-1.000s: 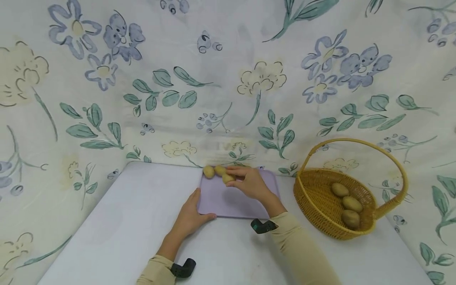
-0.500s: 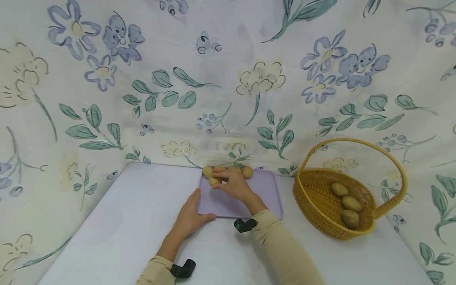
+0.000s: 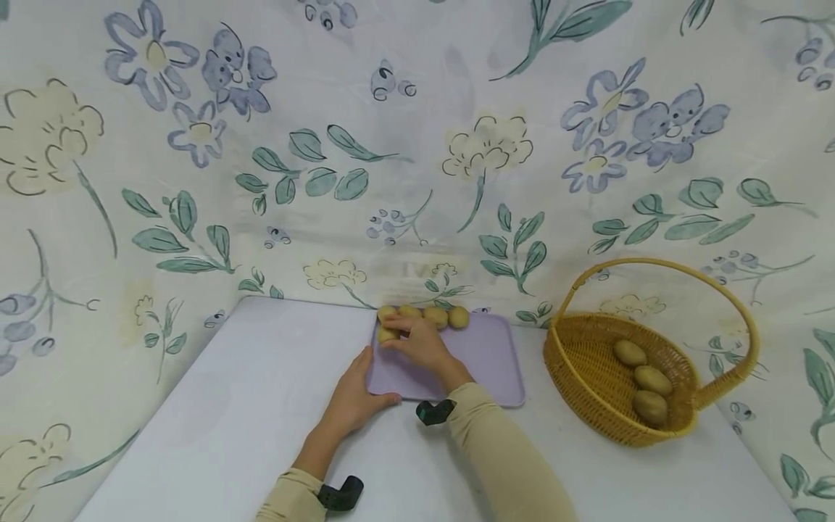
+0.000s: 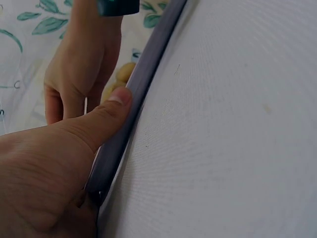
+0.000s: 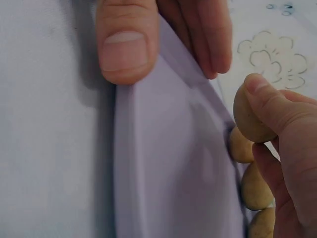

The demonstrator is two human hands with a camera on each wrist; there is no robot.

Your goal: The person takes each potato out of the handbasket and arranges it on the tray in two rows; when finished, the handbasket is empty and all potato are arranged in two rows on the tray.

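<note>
tan potato [image 5: 248,121] pinched; four potatoes [image 3: 459,317] rowed in lilac tray [image 3: 485,362]

Free room over the tray [image 3: 483,362] toward the basket [image 3: 580,397], but potatoes [image 3: 459,317] in the way along the far edge.

Slvs [image 3: 505,453]: beige, long, creased | wrist units [image 3: 342,494]: blk, bent; R w/ grn spot [image 3: 421,414]

Left arm [image 3: 291,496] stretched forward, and there was the left hand [image 3: 352,399], thumb [image 4: 111,106] splayed wide of its long, straight fingers [image 5: 213,34]! Across came the right arm [image 3: 505,453], slanting inward, and the right hand [image 3: 424,346] sat farther forward, near the left, back of the hand uppermost, thumb and fingertips bent into a neat pinch!
</note>
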